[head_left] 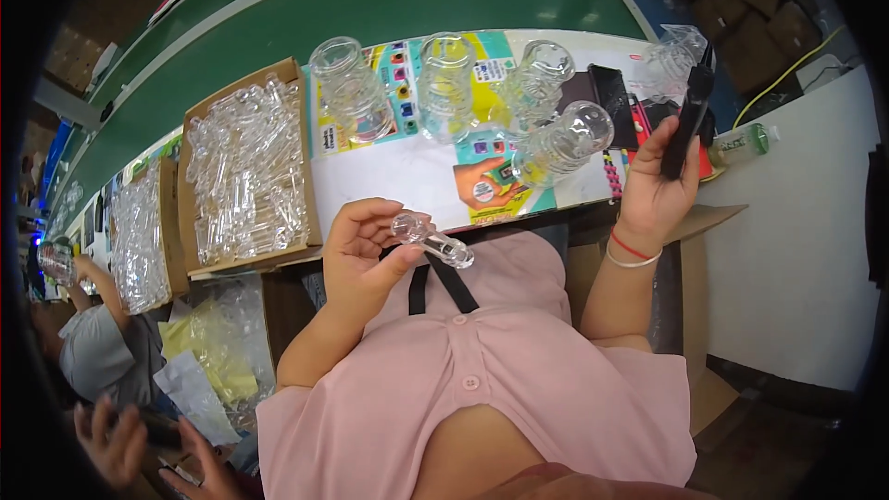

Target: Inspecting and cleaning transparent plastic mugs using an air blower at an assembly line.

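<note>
Green table [398, 14] beyond, glass piece [435, 243] in left hand [363, 248]

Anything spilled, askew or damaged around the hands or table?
No spill or breakage stands out; the glass piece in the left hand shows no obvious crack. The untidy spot is below the nearer carton in the picture: crumpled clear plastic heaped with a yellow sheet and a white sheet.
</note>
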`<state>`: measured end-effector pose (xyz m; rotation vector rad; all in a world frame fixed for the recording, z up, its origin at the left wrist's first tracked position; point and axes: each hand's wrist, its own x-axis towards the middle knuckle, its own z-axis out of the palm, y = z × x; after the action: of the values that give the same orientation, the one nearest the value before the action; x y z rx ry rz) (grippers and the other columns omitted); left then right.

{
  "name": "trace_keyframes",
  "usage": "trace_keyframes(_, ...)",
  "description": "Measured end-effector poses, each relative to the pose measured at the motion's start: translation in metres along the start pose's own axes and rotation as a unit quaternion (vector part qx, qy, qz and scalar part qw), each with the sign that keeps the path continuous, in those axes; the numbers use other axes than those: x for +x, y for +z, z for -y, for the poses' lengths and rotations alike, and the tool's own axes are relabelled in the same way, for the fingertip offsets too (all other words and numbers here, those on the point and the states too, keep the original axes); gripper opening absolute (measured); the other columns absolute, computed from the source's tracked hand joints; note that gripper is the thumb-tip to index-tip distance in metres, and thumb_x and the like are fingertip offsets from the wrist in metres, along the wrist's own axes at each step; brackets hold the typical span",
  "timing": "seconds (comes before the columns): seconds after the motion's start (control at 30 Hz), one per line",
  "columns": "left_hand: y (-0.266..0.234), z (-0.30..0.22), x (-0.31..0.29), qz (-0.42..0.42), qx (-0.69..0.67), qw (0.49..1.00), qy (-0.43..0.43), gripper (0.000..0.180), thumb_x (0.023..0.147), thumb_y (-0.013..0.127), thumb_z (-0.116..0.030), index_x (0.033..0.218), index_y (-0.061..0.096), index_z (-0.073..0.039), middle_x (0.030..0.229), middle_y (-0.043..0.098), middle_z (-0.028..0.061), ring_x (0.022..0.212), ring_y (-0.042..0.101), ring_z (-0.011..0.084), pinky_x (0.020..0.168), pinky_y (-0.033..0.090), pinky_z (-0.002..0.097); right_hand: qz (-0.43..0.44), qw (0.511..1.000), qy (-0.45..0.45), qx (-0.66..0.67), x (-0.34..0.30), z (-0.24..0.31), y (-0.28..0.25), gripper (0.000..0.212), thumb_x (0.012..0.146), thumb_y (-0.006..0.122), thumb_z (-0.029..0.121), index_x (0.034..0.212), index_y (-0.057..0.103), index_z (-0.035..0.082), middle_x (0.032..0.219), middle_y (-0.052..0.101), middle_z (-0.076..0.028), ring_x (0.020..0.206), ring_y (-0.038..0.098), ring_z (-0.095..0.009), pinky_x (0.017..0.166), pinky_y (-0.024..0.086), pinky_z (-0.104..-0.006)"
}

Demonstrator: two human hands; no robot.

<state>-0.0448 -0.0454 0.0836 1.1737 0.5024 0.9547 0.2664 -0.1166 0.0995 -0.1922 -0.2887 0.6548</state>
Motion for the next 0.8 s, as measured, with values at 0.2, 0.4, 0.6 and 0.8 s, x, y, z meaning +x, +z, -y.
trace_keyframes(0.2, 0.0, 0.017, 0.01, -0.009, -0.116, 0.99, -0.083, 0.034, 0.079, 0.061, -0.003, 0.108, 0.042, -0.001, 0.099, 0.057, 0.0175, 0.09, 0.059, 0.023, 0.081, 0.049, 0.0356, -0.048, 0.994, 0.022, -0.094, 0.055, 0.009, -0.04, 0.034, 0.085, 0.056, 0.021, 0.11, 0.051, -0.001, 0.104, 0.057, -0.016, 0.08, 0.054, -0.02, 0.076, 0.044, -0.0335)
trace_keyframes(0.4, 0.008, 0.026, 0.021, -0.019, -0.181, 0.971, -0.155, 0.033, 0.083, 0.058, -0.012, 0.111, 0.043, -0.002, 0.1, 0.056, 0.0149, 0.086, 0.059, 0.0209, 0.079, 0.05, 0.0365, -0.065, 0.976, -0.021, -0.208, 0.084, -0.029, -0.073, 0.031, 0.085, 0.058, 0.019, 0.107, 0.051, -0.001, 0.102, 0.057, -0.012, 0.082, 0.055, -0.018, 0.076, 0.045, -0.0283)
trace_keyframes(0.6, 0.021, 0.029, 0.039, 0.0, -0.217, 0.951, -0.222, 0.031, 0.087, 0.053, -0.013, 0.115, 0.046, -0.002, 0.104, 0.055, 0.0105, 0.085, 0.057, 0.0175, 0.079, 0.051, 0.0363, 0.011, 0.675, -0.135, -0.725, 0.098, -0.05, -0.094, 0.048, 0.071, 0.071, 0.025, 0.104, 0.051, -0.002, 0.098, 0.06, -0.017, 0.089, 0.059, -0.026, 0.079, 0.045, -0.0308)
trace_keyframes(0.8, 0.045, 0.032, 0.055, 0.034, -0.24, 0.929, -0.278, 0.02, 0.086, 0.056, -0.017, 0.1, 0.049, -0.006, 0.101, 0.056, 0.0071, 0.085, 0.059, 0.016, 0.08, 0.051, 0.0339, 0.026, 0.525, -0.076, -0.847, 0.089, -0.059, -0.093, 0.052, 0.066, 0.074, 0.024, 0.105, 0.049, -0.001, 0.094, 0.061, -0.022, 0.086, 0.06, -0.034, 0.075, 0.047, -0.0364)
